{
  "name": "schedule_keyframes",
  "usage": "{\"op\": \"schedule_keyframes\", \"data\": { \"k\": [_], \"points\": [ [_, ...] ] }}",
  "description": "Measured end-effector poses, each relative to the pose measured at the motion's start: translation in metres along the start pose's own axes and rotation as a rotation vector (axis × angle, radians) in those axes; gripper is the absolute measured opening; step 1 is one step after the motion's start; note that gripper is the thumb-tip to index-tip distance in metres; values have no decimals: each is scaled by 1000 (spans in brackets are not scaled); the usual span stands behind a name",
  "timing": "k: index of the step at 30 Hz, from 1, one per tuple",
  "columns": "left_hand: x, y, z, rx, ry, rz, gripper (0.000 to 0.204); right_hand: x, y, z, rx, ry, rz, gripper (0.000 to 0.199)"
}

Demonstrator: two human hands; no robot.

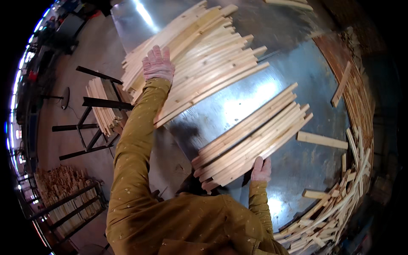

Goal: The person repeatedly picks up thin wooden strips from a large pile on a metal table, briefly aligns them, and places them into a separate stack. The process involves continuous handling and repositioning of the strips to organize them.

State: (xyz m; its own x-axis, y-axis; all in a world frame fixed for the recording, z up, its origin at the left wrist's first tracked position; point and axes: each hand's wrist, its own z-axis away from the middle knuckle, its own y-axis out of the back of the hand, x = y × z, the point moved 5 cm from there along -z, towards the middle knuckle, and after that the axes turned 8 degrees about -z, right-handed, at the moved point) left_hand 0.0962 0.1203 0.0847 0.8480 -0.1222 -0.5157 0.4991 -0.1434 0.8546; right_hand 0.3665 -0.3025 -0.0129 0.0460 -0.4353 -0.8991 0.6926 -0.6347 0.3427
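Head view: left hand (158, 64) and right hand (261, 170) (both gloved) touch wooden strips (208, 63).

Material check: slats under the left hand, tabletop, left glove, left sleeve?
Slats: bare wood, probably softwood; pale, with visible grain and dark knots.
Tabletop: likely smooth sheet metal, somewhat worn; grey-blue sheen, bright glare, dark smudges.
Left glove: probably thin knit, matte, pinkish with pale bands; fibre unclear.
Left sleeve: cloth, matte mustard-brown with small pale motifs; soft folds.
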Motion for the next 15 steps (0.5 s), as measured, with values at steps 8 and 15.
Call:
{"op": "schedule_keyframes", "data": {
  "k": [8,15],
  "points": [
    [141,-7,186,-480,-829,1051,69,17,14,-12,-131,60,268,53],
    [150,-34,173,-1184,-619,1356,60,1,14,-11,-199,182,6,51]
  ]
}}
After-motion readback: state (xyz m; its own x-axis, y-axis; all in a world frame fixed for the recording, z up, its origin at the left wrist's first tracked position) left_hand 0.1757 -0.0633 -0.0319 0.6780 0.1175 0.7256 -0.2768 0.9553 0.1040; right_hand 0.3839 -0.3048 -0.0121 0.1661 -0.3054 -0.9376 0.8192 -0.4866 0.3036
